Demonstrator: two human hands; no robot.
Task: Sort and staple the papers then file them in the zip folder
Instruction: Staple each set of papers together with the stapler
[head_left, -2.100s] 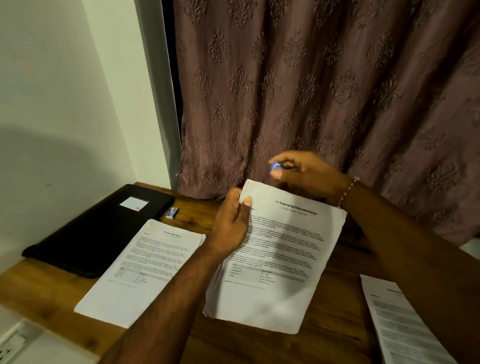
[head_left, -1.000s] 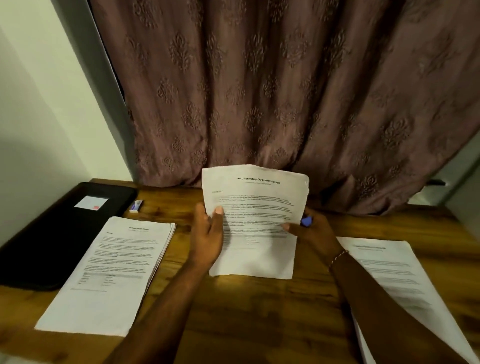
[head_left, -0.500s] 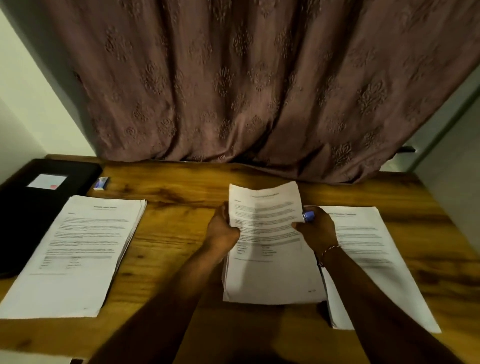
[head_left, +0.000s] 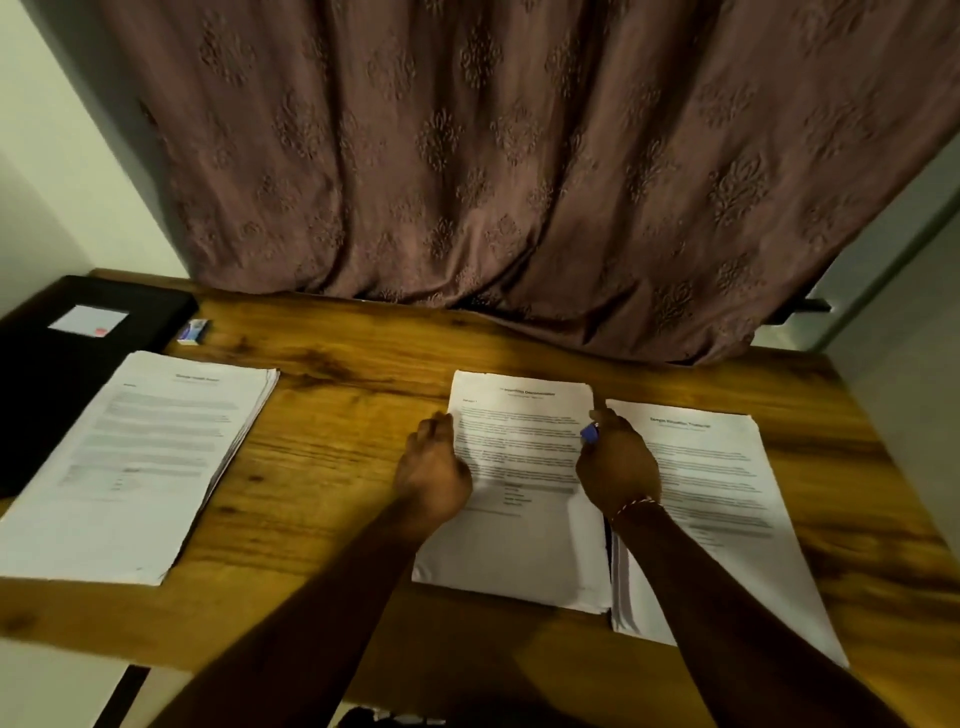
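head | we see the middle paper stack (head_left: 524, 493) flat on the counter (head_left: 353, 415) | left hand (head_left: 434, 478) grips its left edge | right hand (head_left: 615, 467), at its right edge, holds a blue stapler (head_left: 589, 433) | zip folder (head_left: 78, 353) far left of that stack, closed, contents hidden

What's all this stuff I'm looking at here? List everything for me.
paper stacks: three, white, on the table: left stack, middle stack, right stack
folder: one, black, far left of the table
small box: one, blue and white, beside the folder
stapler: one, blue, in the right hand
table: one, brown wood
curtain: one, mauve, behind the table
left hand: holds the middle stack's left edge
right hand: grips the stapler at the middle stack's right edge
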